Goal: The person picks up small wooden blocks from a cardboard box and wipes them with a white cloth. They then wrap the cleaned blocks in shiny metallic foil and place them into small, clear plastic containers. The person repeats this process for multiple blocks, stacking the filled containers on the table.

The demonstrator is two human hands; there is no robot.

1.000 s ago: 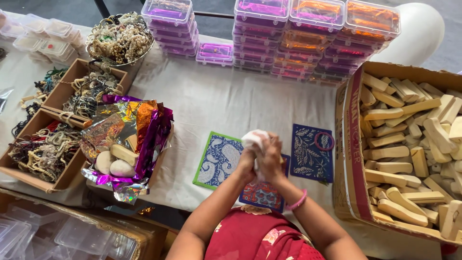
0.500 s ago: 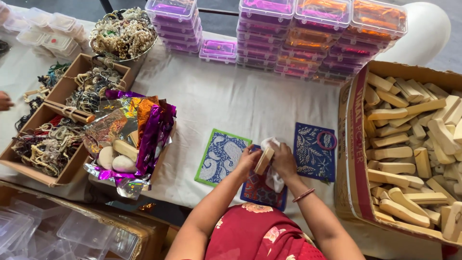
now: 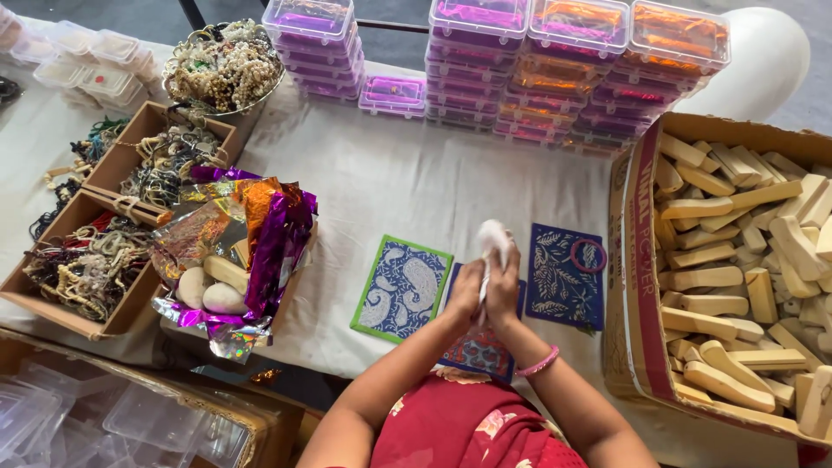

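A white cloth (image 3: 494, 238) is pressed between the left hand (image 3: 464, 290) and right hand (image 3: 504, 286), fingers closed, perhaps wrapped around something hidden, above the patterned cards (image 3: 401, 286).

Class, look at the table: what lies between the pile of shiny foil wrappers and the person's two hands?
In the head view, a green-edged blue patterned card lies on the white cloth between the foil wrappers and the hands, which hold a white cloth.

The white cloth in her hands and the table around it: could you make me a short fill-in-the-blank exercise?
1. Both hands, left hand and right hand, press together around a ____ cloth.
2. The cardboard box on the right holds pale ____ pieces.
3. The right wrist wears a ____ bangle.

Missing words: white; wooden; pink
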